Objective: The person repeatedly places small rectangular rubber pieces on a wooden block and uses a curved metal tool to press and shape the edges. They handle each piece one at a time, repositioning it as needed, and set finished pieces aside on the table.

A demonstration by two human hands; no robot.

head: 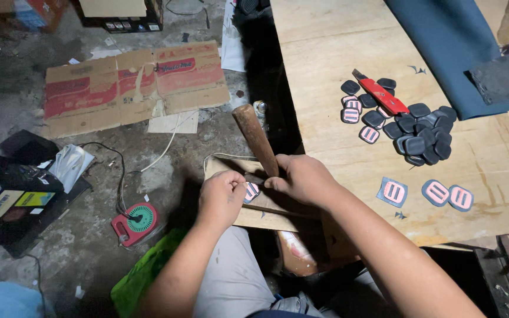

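left hand pinching a small pink-and-grey buckle piece against a wooden board on the lap; right hand closing round a wooden handle, long axis slanting up and away, just right of the piece; farther off on the plywood surface, a dark buckle pile and red utility knife are lying

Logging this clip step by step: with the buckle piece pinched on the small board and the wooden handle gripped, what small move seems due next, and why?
Probably a short tap down onto the pink buckle piece. The left hand pins it flat on the small board, and the right hand grips the wooden handle low, right over it. The tool's head is hidden, so this is a guess.
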